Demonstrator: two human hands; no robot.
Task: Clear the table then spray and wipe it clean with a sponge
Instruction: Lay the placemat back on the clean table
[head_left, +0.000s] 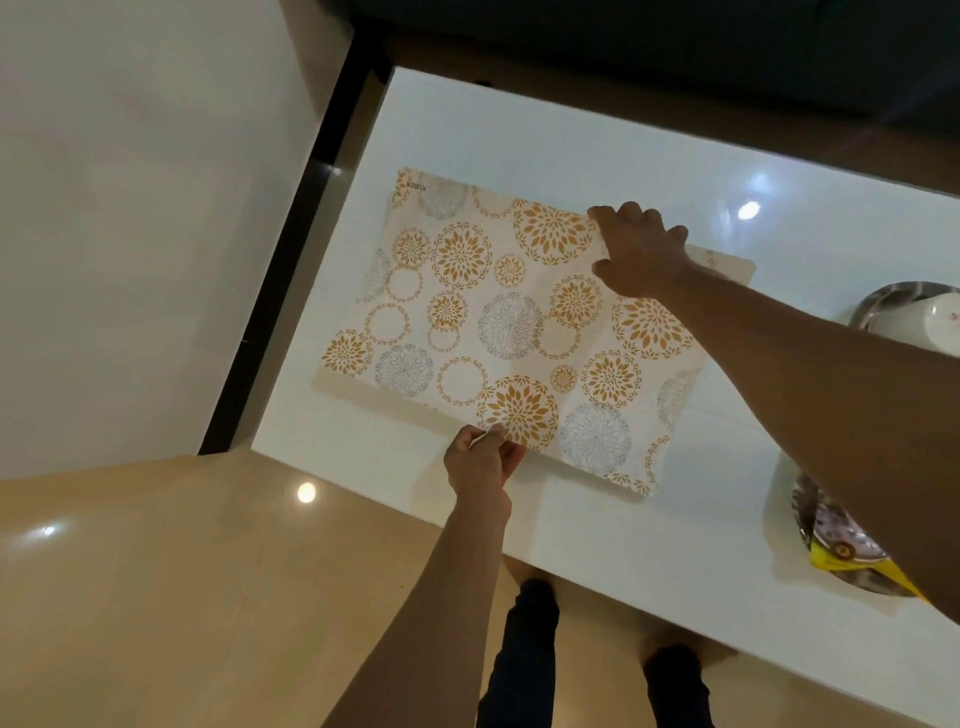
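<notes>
A floral placemat (498, 322) with orange and grey circle patterns lies on the glossy white table (519, 135). My left hand (480, 457) pinches the mat's near edge between thumb and fingers. Across the mat, my right hand (641, 249) grips the far edge, fingers curled over it. A second mat (727, 262) peeks out beneath the first at the right, mostly hidden by my forearm. No spray bottle or sponge is in view.
A steel bowl with a white cup in it (914, 306) stands at the right edge. Nearer, a steel plate (831, 535) holds a yellow packet (852, 558), partly under my right arm. A black table frame (291, 260) borders the left side, with tiled floor (156, 597) below.
</notes>
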